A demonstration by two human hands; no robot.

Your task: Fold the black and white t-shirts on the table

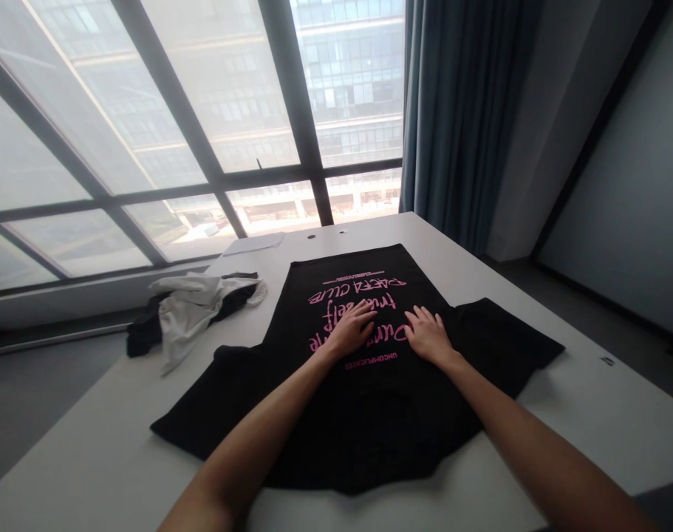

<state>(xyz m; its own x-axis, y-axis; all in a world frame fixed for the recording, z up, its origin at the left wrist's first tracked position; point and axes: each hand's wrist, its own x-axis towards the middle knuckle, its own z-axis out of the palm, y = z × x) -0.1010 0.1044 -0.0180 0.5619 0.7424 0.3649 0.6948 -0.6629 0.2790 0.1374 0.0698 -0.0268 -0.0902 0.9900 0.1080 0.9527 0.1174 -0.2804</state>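
Note:
A black T-shirt (369, 421) with pink lettering lies spread out on the white table (607, 436). Its collar end is toward me, its hem points to the window, and the sleeves reach out to both sides. My left hand (352, 329) rests flat on the printed area, fingers extended over the letters. Just to its right, my right hand (426, 334) also lies palm down on the print, its fingers slightly spread. The two hands are a short distance apart, and neither grips the cloth.
Crumpled grey and black clothes (189, 310) lie at the table's left edge. A pale flat sheet (253, 244) is at the far edge by the window (219, 89). A blue curtain (458, 125) hangs behind the table, and a small dark mark (607, 361) shows on the right.

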